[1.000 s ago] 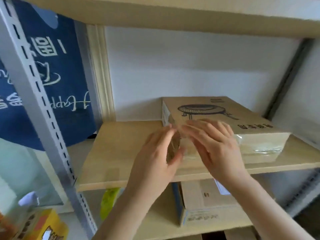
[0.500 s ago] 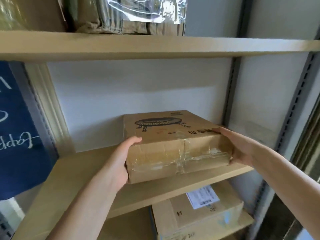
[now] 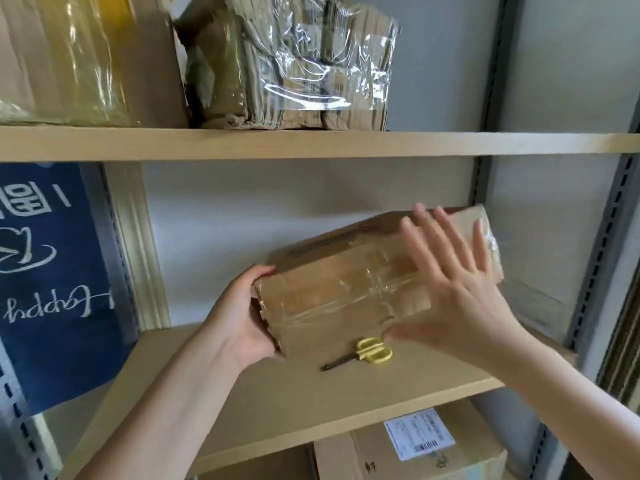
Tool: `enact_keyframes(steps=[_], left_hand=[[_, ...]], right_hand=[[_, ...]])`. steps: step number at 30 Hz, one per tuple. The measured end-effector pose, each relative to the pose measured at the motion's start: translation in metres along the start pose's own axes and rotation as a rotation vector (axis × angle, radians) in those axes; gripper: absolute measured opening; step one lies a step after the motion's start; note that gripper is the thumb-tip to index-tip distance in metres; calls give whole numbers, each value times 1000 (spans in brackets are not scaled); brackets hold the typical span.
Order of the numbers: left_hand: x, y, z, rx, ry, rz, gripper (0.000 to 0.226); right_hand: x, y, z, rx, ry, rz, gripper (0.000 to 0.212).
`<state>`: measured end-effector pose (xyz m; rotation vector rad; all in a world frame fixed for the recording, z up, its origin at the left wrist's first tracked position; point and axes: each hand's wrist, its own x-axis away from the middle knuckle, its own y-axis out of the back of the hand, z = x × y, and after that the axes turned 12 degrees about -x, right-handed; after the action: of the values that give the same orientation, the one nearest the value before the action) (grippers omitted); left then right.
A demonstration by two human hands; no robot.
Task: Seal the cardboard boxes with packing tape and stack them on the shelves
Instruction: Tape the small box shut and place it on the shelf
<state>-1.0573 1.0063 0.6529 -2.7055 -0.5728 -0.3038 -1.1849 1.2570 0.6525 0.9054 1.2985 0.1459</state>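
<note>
A metal-framed shelf unit (image 3: 311,145) with pale wooden boards fills the view; its upper board carries plastic-wrapped bundles of flattened cardboard (image 3: 311,71). A blue cloth banner (image 3: 52,271) with white lettering hangs at the left. On the middle shelf (image 3: 277,403) the taped cardboard box (image 3: 332,292) is tilted, its right end raised toward the back wall and its near lower edge about at the board. Half a second ago it lay flat on this shelf with a hand at each end. The left hand (image 3: 242,320) grips the box's left end, fingers curled under and thumb on top. The right hand (image 3: 457,282) is spread flat against the taped front face, fingers straight and fanned upward. A labelled carton (image 3: 415,448) sits on the shelf below. Yellow-handled scissors (image 3: 363,353), not visible earlier, lie on the shelf just before the box.
</note>
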Motion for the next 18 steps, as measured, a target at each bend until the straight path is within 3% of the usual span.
enact_keyframes(steps=[2,5,9,12,15,17,18], left_hand=[[-1,-4,-7,0,45,75,33],[-3,-7,-16,-17,85,141,25],[-7,-4,-25,-60,60,158,34],[-9,15,-22,-62,13,215,41],[-26,45,-8,-57,-196,-4,35],[-40,63,3,-391,-291,-230,69],[-46,69,7,-521,-315,-210,87]], right_hand=[[-8,-10,13,205,270,138,140],[-43,-4,10,321,274,186,141],[-73,-2,8,366,345,276,138],[-65,-2,-1,298,266,182,134],[-44,8,-17,93,80,24,130],[-25,12,-24,-69,1,-61,126],[-15,14,-26,-158,-27,-71,125]])
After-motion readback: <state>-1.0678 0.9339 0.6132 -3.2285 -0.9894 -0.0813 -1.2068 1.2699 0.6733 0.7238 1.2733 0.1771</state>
